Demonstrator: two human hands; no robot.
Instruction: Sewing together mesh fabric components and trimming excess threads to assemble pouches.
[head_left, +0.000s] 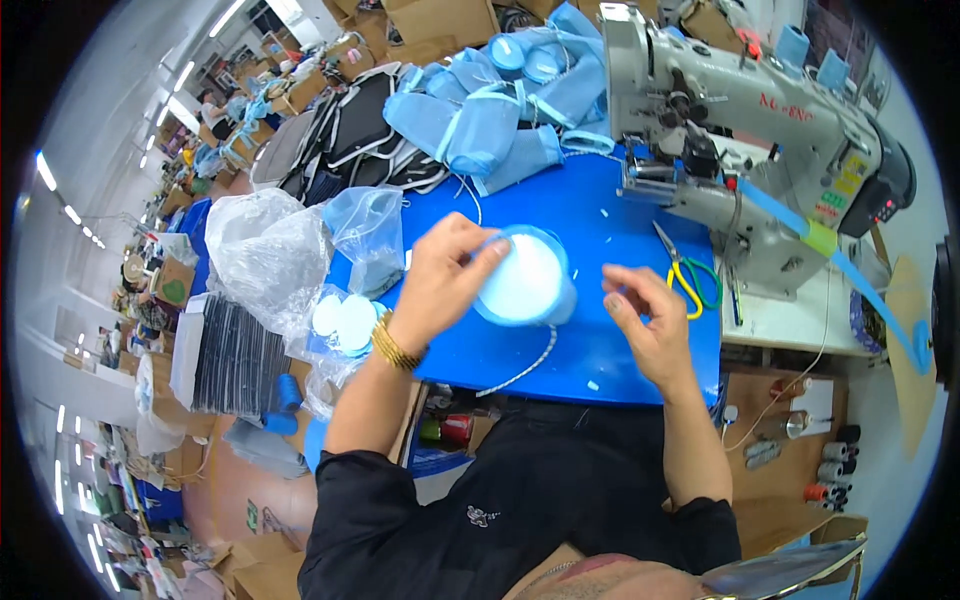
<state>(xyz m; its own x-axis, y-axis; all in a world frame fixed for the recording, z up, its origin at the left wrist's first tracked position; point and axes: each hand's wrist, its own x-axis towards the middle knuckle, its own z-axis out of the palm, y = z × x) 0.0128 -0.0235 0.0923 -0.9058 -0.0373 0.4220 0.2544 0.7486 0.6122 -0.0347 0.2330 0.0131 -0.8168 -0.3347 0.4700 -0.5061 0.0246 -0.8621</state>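
My left hand (450, 270) pinches the rim of a light blue mesh pouch (562, 305) between thumb and fingers. A round white disc (530, 278) faces up at the pouch's end. From under it a thin grey-white cord (530, 368) trails across the blue tabletop (450, 345). To the right of the pouch, apart from it, my right hand (650, 320) has bent, separated fingers and nothing visible in them. Just beyond that hand lie scissors (690, 280) with yellow and green handles.
A sewing machine (750, 130) stands at the far right, with light blue tape (870, 280) running from it. Blue mesh pouches (480, 120) and black-grey pieces (350, 130) are heaped at the back. Left are plastic bags (265, 240), white discs (350, 322) and stacked dark panels (235, 355).
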